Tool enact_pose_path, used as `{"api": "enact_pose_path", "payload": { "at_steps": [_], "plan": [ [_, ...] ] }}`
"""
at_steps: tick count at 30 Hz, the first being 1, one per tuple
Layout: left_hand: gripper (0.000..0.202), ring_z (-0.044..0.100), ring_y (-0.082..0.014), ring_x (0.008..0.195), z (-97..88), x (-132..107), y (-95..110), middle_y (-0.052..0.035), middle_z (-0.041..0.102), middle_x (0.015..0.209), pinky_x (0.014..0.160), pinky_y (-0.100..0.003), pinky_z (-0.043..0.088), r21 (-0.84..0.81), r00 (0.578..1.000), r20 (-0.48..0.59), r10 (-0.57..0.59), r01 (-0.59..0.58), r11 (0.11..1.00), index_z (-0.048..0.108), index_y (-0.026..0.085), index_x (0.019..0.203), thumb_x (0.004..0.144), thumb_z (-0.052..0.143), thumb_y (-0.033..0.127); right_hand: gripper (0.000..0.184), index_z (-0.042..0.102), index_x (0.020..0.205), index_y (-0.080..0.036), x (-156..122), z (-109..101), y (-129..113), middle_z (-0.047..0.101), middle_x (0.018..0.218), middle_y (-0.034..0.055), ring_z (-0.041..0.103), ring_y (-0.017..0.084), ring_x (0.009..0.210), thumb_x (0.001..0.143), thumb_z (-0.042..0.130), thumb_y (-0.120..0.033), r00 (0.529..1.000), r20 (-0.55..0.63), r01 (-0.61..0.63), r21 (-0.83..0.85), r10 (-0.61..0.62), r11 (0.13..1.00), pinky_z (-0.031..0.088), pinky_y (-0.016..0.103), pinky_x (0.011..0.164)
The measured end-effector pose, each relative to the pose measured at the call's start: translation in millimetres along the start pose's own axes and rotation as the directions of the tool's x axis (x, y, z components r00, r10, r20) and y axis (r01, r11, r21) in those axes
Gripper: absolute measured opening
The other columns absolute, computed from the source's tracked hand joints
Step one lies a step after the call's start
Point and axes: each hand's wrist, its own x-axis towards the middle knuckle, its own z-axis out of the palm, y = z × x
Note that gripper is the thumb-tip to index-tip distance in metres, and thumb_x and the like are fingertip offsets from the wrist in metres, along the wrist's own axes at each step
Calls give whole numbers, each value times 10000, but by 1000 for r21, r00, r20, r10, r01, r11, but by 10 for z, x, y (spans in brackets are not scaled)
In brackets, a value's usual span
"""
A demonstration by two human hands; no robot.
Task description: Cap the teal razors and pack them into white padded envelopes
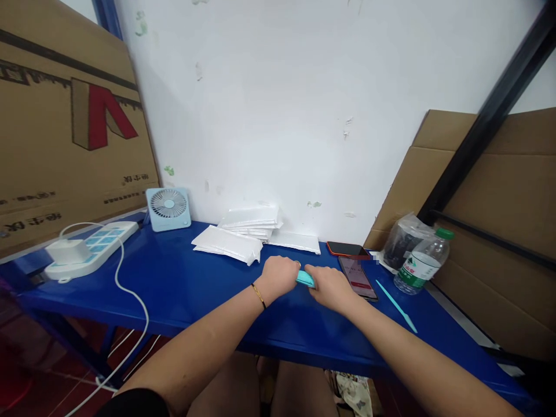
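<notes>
Over the middle of the blue table, my left hand (280,277) and my right hand (333,288) are both closed on a small teal object (305,279). Only its smooth middle part shows between the two fists; its ends are hidden, so its kind cannot be made out. A ring and a gold-and-dark bracelet are on my left hand and wrist. To the right of my right hand lies a lit phone (357,278), with a second dark phone in an orange case (347,249) behind it. A slim teal stick with a flat, wider end (396,306) lies further right.
White flat packets (228,243) are stacked against the wall. A light-blue fan (169,209) and a power strip (104,246) with a plugged charger stand left, its white cable trailing off the table. A water bottle (420,266) and a bagged dark item (402,240) stand right, near cardboard.
</notes>
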Motion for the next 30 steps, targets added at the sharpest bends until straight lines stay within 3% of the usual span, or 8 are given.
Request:
{"api": "enact_pose_path", "payload": {
  "at_steps": [3,5,7,12,16,19,24,30],
  "plan": [
    [234,586,-207,715,-3,-54,-15,-103,634,741,635,-324,375,95,967,-151,206,-194,976,593,158,850,857,361,193,260,506,853,-168,8,-23,18,632,793,60,626,231,795,668,644,-289,826,549,-248,561,-130,790,466,321,667],
    [304,566,-194,723,-4,-92,-38,-95,631,739,646,-329,355,149,918,-196,344,-318,936,588,169,860,887,285,162,336,504,869,-158,-9,34,15,631,791,48,639,223,796,628,676,-318,645,679,-472,715,-351,515,485,310,649],
    [354,549,-181,723,-13,-123,-74,-82,631,742,655,-328,344,169,884,-194,426,-398,902,586,187,877,898,235,140,363,493,842,-158,-34,141,-9,612,706,18,638,180,668,590,708,-306,590,671,-582,739,-449,339,472,247,535],
    [308,528,-194,930,-50,-199,-302,-70,621,986,829,-346,342,91,894,-174,413,-403,911,522,248,1106,888,317,172,312,445,715,-163,-32,362,-23,485,497,-59,432,43,373,619,723,-269,755,606,-527,789,-252,317,268,126,339],
    [756,251,-271,1289,104,-265,-814,-93,315,1405,1041,-466,142,25,983,-182,-20,25,999,225,269,1374,709,557,134,331,445,688,-162,7,330,123,468,504,-48,417,46,381,609,728,-314,847,531,-467,773,-36,429,218,131,322],
    [693,172,-306,1326,316,-299,-1281,-100,278,1432,1030,-549,99,53,952,-99,-289,295,954,358,236,1322,674,522,50,333,453,688,-157,4,251,232,463,524,-42,410,43,406,616,722,-340,878,478,-428,790,-3,439,214,138,341],
    [374,460,-206,1159,360,-318,-1671,-37,537,1247,1049,-459,178,-76,971,-84,-224,218,973,543,260,1148,807,425,162,330,455,689,-154,-30,179,301,459,539,-38,378,37,416,639,709,-358,906,423,-371,810,-15,453,186,155,360],
    [325,555,-207,990,-284,-227,-1403,-56,620,1081,938,-385,323,-170,927,-347,-142,87,982,537,222,1098,910,293,324,335,444,687,-157,-68,114,298,458,540,-37,373,43,420,643,705,-362,922,386,-318,797,-28,513,197,169,369]
  ]
}}
